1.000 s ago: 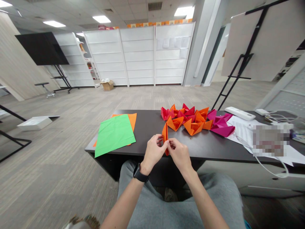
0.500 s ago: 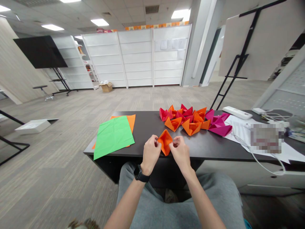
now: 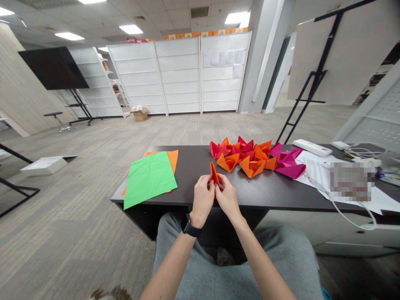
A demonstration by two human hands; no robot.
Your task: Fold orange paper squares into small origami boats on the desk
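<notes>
Both my hands hold one folded orange paper piece [image 3: 214,174] above the near edge of the dark table [image 3: 271,193]. My left hand [image 3: 202,200], with a black watch on the wrist, pinches it from the left. My right hand [image 3: 226,197] pinches it from the right, and the two hands press together so the piece stands flattened and upright between the fingers. Further back lies a cluster of folded paper shapes [image 3: 251,158] in orange, red and magenta.
A green sheet [image 3: 149,177] lies over orange sheets [image 3: 172,158] on the table's left. White papers [image 3: 315,170], a white cable [image 3: 353,216] and a white remote [image 3: 313,147] sit on the right. A black easel [image 3: 300,100] stands behind the table.
Half a second ago the orange piece was spread open between my hands. Now my hands have come together and the piece is squeezed flat and upright.
</notes>
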